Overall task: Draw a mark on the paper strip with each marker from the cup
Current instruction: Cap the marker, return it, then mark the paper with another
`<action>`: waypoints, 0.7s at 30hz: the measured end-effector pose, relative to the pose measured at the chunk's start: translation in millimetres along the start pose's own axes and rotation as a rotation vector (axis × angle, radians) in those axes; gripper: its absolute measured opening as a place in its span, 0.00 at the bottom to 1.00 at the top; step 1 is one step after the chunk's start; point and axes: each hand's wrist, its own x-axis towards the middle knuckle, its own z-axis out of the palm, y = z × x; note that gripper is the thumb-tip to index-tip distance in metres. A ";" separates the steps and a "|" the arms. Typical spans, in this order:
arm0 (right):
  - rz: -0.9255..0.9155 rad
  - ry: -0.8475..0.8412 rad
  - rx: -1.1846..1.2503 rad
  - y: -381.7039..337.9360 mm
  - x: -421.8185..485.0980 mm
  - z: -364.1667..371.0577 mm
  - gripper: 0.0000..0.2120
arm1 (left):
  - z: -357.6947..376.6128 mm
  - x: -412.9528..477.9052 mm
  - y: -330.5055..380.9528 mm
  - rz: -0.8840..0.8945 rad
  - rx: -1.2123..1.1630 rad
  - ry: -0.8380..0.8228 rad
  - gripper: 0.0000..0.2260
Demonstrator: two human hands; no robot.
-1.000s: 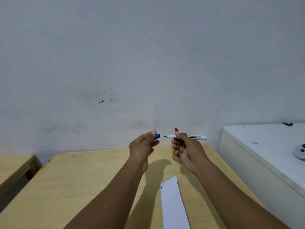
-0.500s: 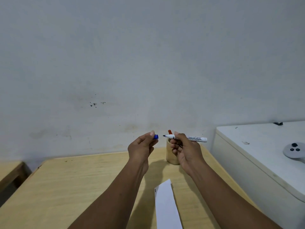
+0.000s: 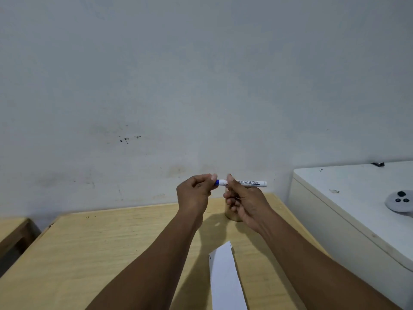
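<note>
My right hand (image 3: 244, 201) grips a white marker (image 3: 250, 183) held level above the table, tip pointing left. My left hand (image 3: 195, 194) pinches the marker's blue cap (image 3: 217, 182), which now sits against the marker's tip end. Behind my right hand stands the tan cup (image 3: 231, 214), mostly hidden; what it holds cannot be seen. The white paper strip (image 3: 225, 278) lies on the wooden table (image 3: 100, 242) below my hands, with a small dark mark near its far left corner.
A white cabinet top (image 3: 357, 198) stands to the right with a grey round device (image 3: 400, 201) on it. A second wooden surface (image 3: 11, 229) sits at the far left. The grey wall rises right behind the table.
The blue cap and the marker tip were apart; my left hand has brought the cap onto the tip. The red marker seen in the cup is now hidden behind my right hand.
</note>
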 end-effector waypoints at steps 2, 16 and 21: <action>0.031 0.125 -0.077 -11.4 10.4 -20.7 0.30 | 4.4 10.5 7.4 0.064 0.047 0.064 0.05; -0.049 0.272 -0.391 -36.8 37.5 -79.4 0.18 | 50.3 39.8 -10.9 0.310 0.728 -0.229 0.18; -0.049 0.217 -0.468 -16.5 42.6 -70.1 0.18 | 45.1 38.8 -27.6 0.331 0.923 -0.365 0.24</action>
